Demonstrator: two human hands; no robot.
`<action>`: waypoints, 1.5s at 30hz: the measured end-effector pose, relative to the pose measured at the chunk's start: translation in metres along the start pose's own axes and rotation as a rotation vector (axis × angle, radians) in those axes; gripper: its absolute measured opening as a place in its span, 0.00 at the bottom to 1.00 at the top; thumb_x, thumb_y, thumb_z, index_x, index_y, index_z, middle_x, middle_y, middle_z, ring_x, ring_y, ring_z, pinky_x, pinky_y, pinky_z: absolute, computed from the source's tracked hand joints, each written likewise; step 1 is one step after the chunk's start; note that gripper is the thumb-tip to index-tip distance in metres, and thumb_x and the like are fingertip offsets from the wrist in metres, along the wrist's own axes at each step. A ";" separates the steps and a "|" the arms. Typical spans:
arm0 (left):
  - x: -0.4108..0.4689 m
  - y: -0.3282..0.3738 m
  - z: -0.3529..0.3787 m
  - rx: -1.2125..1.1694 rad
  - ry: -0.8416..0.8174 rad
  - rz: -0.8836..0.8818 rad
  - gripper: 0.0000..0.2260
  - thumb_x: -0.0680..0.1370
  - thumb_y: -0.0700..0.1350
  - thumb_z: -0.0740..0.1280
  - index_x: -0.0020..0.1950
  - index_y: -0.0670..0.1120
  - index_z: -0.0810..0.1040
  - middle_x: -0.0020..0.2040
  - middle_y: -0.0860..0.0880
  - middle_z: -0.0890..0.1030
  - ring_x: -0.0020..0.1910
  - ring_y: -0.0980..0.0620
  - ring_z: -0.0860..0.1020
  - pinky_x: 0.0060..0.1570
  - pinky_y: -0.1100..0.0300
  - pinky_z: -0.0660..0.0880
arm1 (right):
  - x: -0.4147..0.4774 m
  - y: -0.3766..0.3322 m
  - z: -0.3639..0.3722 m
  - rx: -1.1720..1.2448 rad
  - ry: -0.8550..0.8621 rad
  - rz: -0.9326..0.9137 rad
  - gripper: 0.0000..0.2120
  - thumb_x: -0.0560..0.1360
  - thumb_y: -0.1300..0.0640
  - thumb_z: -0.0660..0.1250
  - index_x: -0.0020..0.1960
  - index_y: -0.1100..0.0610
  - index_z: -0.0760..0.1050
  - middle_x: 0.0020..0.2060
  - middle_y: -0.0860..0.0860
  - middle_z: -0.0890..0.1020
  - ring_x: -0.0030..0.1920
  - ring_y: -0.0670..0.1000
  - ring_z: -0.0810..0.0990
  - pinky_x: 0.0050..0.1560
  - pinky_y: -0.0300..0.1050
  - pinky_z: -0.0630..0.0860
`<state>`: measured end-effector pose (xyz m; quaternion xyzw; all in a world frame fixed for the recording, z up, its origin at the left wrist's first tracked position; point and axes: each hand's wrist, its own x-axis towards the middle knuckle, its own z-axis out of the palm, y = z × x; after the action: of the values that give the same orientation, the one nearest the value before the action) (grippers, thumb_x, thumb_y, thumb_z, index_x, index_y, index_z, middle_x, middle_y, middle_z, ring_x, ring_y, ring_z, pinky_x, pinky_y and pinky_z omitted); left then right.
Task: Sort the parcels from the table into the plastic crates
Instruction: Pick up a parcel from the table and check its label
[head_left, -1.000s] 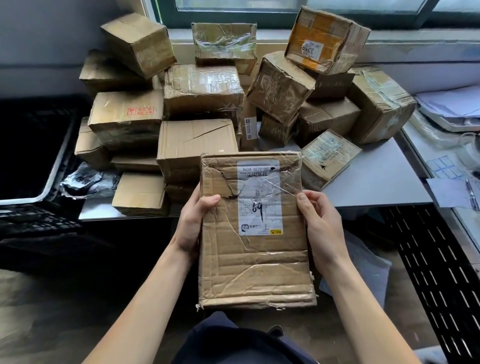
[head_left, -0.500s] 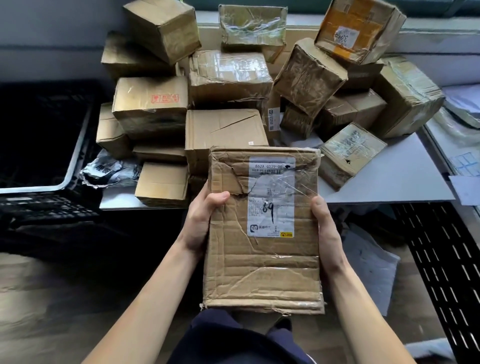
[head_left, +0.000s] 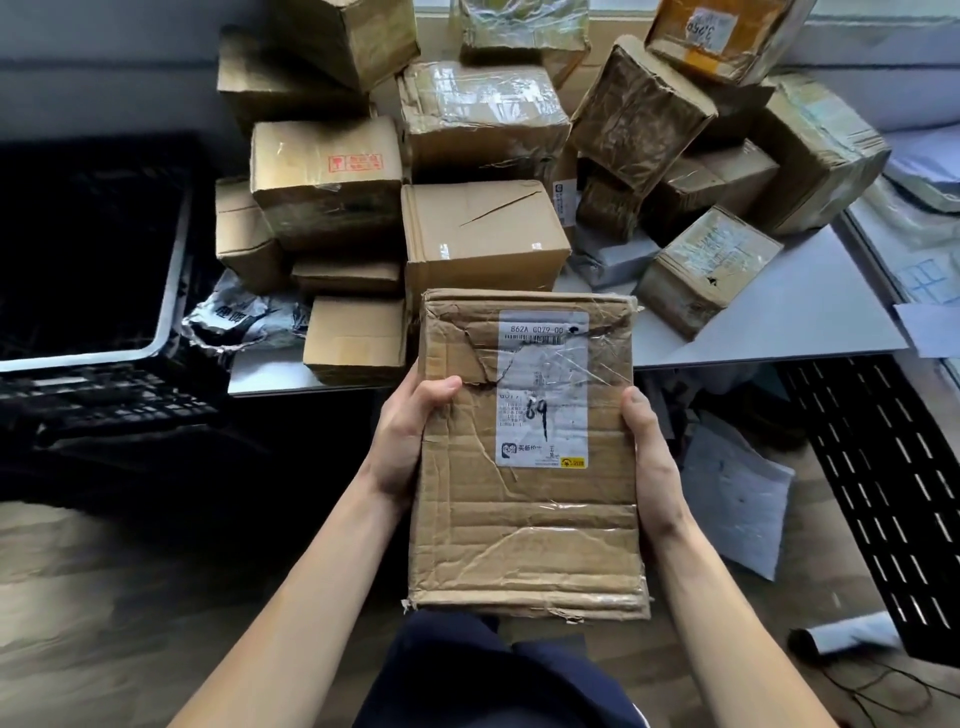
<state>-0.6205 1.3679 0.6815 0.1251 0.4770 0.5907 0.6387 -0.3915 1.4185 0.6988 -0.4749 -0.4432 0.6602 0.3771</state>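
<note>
The heap of boxes (head_left: 483, 228) on the table (head_left: 789, 312) fills the upper frame, its top cut off. At left, a black crate (head_left: 93, 249), its inside too dark to read. Centre frame, my left hand (head_left: 402, 441) and right hand (head_left: 652, 462) grip a flat parcel (head_left: 524, 530) by its long edges, fingers hidden beneath. Its label (head_left: 543, 389) perhaps reads 69.

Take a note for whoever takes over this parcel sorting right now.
The left hand and right hand each grip a long edge of the flat cardboard parcel marked 69, held in front of the table.
The pile of boxes sits on the table; black crate at left, slotted black crate at right, contents not visible.
Done: one parcel lifted. To do: drop it in a crate, then sort the pile.
</note>
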 end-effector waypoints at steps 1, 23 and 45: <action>-0.007 -0.003 -0.004 -0.002 0.005 -0.004 0.34 0.71 0.51 0.74 0.75 0.39 0.72 0.71 0.31 0.75 0.72 0.27 0.71 0.73 0.26 0.64 | -0.006 0.003 0.002 -0.001 -0.007 -0.002 0.33 0.76 0.31 0.67 0.71 0.53 0.75 0.67 0.61 0.80 0.68 0.67 0.78 0.70 0.73 0.71; -0.214 -0.010 -0.157 0.169 0.136 0.104 0.31 0.73 0.52 0.73 0.74 0.42 0.74 0.70 0.34 0.78 0.70 0.30 0.75 0.71 0.28 0.67 | -0.183 0.100 0.129 0.077 -0.153 0.030 0.29 0.78 0.32 0.65 0.70 0.51 0.78 0.67 0.58 0.81 0.70 0.64 0.77 0.73 0.70 0.69; -0.229 0.173 -0.478 0.066 0.262 0.246 0.26 0.74 0.51 0.71 0.70 0.42 0.78 0.68 0.38 0.80 0.70 0.36 0.77 0.74 0.33 0.66 | -0.148 0.132 0.514 -0.119 -0.202 0.150 0.19 0.82 0.39 0.60 0.63 0.47 0.82 0.61 0.54 0.85 0.64 0.59 0.83 0.70 0.67 0.73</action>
<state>-1.0573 1.0214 0.6667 0.1254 0.5562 0.6598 0.4894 -0.8566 1.1236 0.6975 -0.4595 -0.4804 0.7035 0.2513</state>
